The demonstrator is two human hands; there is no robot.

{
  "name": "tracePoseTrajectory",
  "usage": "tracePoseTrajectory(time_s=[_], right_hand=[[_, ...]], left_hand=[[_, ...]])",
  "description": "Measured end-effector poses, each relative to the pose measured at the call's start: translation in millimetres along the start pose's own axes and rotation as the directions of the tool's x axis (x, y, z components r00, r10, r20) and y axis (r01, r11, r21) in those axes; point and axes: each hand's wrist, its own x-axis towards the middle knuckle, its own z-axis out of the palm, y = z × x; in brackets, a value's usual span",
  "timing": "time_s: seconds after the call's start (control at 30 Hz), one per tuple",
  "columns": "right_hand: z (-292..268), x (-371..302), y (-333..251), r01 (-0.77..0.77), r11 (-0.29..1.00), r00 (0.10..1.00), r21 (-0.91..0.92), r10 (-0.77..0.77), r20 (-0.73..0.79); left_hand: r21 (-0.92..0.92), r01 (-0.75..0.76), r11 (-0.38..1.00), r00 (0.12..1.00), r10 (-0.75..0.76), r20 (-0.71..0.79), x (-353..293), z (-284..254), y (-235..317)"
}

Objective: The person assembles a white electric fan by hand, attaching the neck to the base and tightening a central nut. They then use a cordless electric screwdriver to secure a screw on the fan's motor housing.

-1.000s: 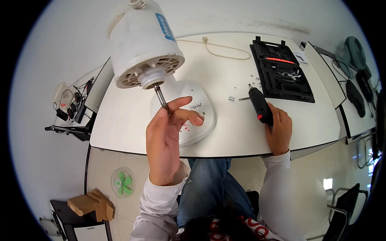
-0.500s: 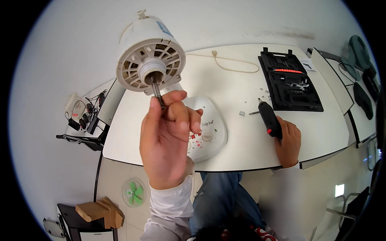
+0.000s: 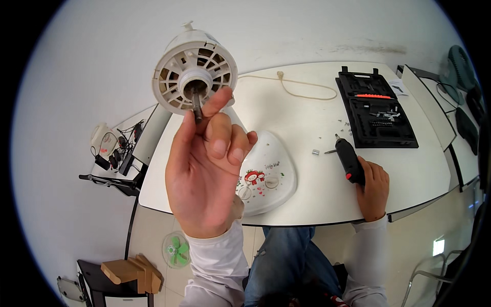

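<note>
The white fan motor housing (image 3: pixel 171 57), with its slotted front grille, stands up at the upper left. A metal motor shaft (image 3: pixel 196 105) sticks out of its round collar. My left hand (image 3: pixel 207 174), palm up, pinches the shaft's end between thumb and index finger; the other fingers are curled. Behind this hand lies the white fan base (image 3: pixel 276 184) with printed cartoon figures, partly hidden. My right hand (image 3: pixel 374 190) rests on the table, closed round the rear of a black electric screwdriver (image 3: pixel 349 159) with a red button. Its tip points away from me.
A black tool case (image 3: pixel 378 110) with bits lies open at the right. Small screws (image 3: pixel 344 123), a metal sleeve (image 3: pixel 315 152) and a thin rod (image 3: pixel 330 151) lie near the screwdriver. A cream cord (image 3: pixel 307 97) curves across the back. Green fan blades (image 3: pixel 176 250) are on the floor.
The view has shifted, so the table sits slightly lower and farther right. My left hand keeps its pinch on the shaft, its index finger now straighter. The right hand stays at the screwdriver.
</note>
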Motion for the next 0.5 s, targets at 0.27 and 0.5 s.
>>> tracePoseTrajectory(time_s=[0.27, 0.5], right_hand=[[-0.2, 0.0, 0.1, 0.008, 1.0, 1.0, -0.007, -0.008, 0.011], [0.2, -0.1, 0.3, 0.027, 0.999, 1.0, -0.032, -0.027, -0.004]], left_hand=[[0.092, -0.007, 0.996, 1.0, 0.01, -0.023, -7.3, -5.1, -12.1], [-0.009, -0.053, 0.999, 0.998, 0.054, 0.026, 0.2, -3.5, -8.6]])
